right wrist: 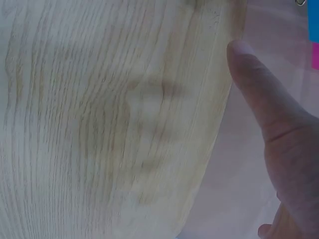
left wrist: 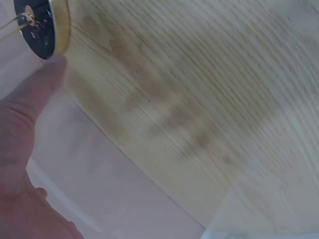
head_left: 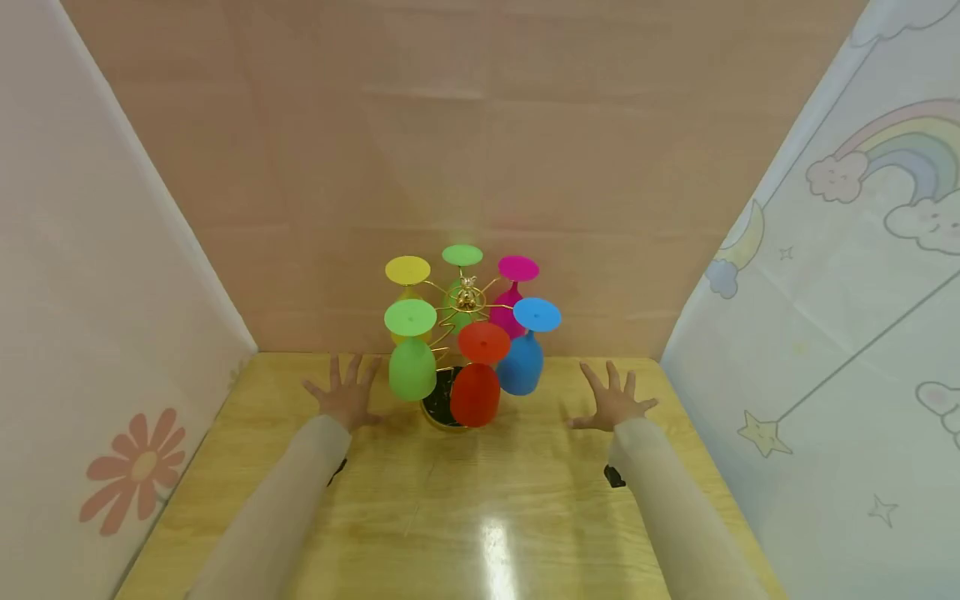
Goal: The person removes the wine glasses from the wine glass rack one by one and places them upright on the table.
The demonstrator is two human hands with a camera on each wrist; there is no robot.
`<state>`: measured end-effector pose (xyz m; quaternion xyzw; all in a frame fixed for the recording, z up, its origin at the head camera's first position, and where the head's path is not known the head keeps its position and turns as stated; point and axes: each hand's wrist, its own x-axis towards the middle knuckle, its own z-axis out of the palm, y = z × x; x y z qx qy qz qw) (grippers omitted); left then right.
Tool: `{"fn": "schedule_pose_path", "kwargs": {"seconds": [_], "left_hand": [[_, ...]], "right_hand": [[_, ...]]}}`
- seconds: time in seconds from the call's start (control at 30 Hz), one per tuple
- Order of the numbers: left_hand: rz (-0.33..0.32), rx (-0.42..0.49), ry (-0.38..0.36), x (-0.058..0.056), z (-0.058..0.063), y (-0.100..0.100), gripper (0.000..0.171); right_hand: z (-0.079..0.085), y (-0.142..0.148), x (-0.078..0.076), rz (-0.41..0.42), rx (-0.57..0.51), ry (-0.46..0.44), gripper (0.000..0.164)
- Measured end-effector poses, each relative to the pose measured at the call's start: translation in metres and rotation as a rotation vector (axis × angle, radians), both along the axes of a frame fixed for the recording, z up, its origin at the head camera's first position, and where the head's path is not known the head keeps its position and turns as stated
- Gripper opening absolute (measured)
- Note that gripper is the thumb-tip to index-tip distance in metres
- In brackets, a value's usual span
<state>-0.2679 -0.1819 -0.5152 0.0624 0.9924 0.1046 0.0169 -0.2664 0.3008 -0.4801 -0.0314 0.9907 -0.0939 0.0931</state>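
Observation:
A gold wire rack (head_left: 467, 298) with a small gold bear figure on top and a round black base (head_left: 438, 408) stands near the table's back edge. Plastic goblets hang upside down on it: a front green goblet (head_left: 412, 371), a red goblet (head_left: 476, 396), a blue goblet (head_left: 521, 365), a yellow goblet (head_left: 408, 269), a pink goblet (head_left: 517, 267) and a rear green goblet (head_left: 462, 255). To the rack's left my left hand (head_left: 347, 400) spreads its fingers, holding nothing. My right hand (head_left: 613, 404), fingers likewise splayed and nothing in them, is on the other side.
Beneath everything is a light wooden table (head_left: 420, 517). A pinkish-brown backdrop (head_left: 480, 150) rises behind it. White panels stand at both sides, the left panel (head_left: 97, 292) with a flower print and the right panel (head_left: 847, 317) with rainbow and stars.

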Motion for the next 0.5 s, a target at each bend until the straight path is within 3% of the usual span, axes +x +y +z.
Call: {"fn": "schedule_pose_path", "kwargs": {"seconds": [0.2, 0.37, 0.5], "left_hand": [[0.007, 0.063, 0.008, 0.006, -0.001, 0.004, 0.112], [0.005, 0.197, -0.007, 0.009, 0.001, 0.007, 0.091], [0.008, 0.318, 0.060, 0.008, 0.006, 0.006, 0.072]], "right_hand": [[0.004, -0.001, -0.002, -0.003, -0.060, 0.016, 0.115], [0.018, -0.008, -0.002, 0.007, -0.128, 0.064, 0.103], [0.032, -0.017, -0.006, 0.030, -0.200, 0.143, 0.093]]}}
